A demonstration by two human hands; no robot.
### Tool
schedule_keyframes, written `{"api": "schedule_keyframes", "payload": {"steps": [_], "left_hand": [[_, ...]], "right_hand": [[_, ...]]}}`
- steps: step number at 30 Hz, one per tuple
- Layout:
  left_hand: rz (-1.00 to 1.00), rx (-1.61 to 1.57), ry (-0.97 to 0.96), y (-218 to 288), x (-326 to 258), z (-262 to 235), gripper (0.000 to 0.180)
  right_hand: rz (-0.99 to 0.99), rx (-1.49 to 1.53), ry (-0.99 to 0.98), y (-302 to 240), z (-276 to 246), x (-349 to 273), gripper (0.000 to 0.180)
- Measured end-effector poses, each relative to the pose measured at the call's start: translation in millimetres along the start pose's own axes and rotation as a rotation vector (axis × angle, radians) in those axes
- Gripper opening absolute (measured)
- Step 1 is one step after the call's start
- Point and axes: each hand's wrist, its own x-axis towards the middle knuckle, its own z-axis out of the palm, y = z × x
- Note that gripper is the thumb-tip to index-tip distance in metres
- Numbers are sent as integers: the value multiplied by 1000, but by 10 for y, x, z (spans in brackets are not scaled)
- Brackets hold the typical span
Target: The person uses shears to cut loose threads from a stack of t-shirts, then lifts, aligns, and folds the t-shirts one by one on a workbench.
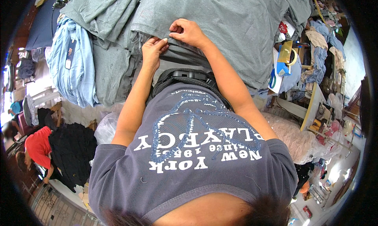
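Note:
My left hand [154, 51] is closed in a pinch at the near edge of a spread of grey cloth [220, 13]. Right beside it, my right hand [189, 32] has its fingers curled in, thumb against the forefinger, just above the same cloth. The two sets of fingertips almost meet. Whatever lies between them, perhaps a bit of thread or the cloth's edge, is too small to make out. A faint reddish outline [147, 14] marks the cloth beyond my left hand. Darker grey folds [185, 53] hang below my fingers.
Light blue garments [73, 68] with a dark tag [70, 55] drape at the left. On the right lie a tape roll [292, 57], blue-handled scissors [272, 79] and a red-and-white label [282, 27]. A person in red [38, 147] bends over black cloth [73, 153] at the lower left.

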Motion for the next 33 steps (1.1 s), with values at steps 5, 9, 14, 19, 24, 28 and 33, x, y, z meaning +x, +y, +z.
{"api": "schedule_keyframes", "payload": {"steps": [5, 9, 14, 19, 24, 28, 33], "left_hand": [[0, 15, 10, 5, -3, 7, 18], [-2, 31, 9, 15, -6, 22, 18], [-3, 23, 17, 4, -2, 4, 19], [-8, 45, 22, 14, -1, 22, 19], [-10, 33, 17, 20, 9, 7, 18], [-4, 135, 51, 166, -103, 147, 19], [64, 350, 21, 74, -34, 98, 21]], "right_hand": [[13, 39, -6, -6, -10, -6, 18], [38, 56, -4, 32, -5, 0, 18], [-3, 42, -10, 24, -2, -4, 17], [3, 90, -16, 77, -10, -3, 17], [-14, 80, -8, 83, -3, 3, 15], [-1, 62, -41, 21, -32, -16, 14], [-7, 101, -33, 93, -9, -5, 14]]}}
